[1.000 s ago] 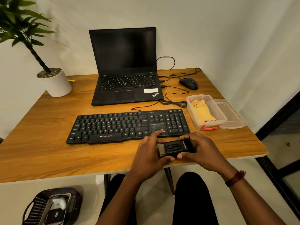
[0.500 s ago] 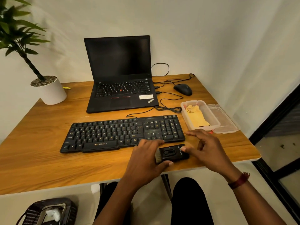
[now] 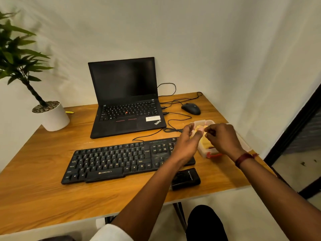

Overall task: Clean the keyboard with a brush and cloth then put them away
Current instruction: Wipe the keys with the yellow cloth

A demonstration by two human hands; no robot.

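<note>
On the wooden surface (image 3: pixel 43 197), the keyboard (image 3: pixel 112 160) is seen under and left of the left hand (image 3: pixel 186 143), whose fingers are spread loosely with nothing held. The clear container (image 3: pixel 203 122) is reached over by both hands, and the brush (image 3: pixel 188 178) is seen lying nearer the body, beside the left forearm. The yellow cloth (image 3: pixel 204 142) is found in the container beneath the right hand (image 3: pixel 223 138). That hand's fingers are curled, though whether the cloth is pinched cannot be told. Fetching the cloth is judged to be the step in hand. A firm pinch and a lift over the rim are called for next.

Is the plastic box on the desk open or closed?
Open. No lid covers the plastic box; the yellow cloth inside it shows bare between the left hand and the right hand.
</note>
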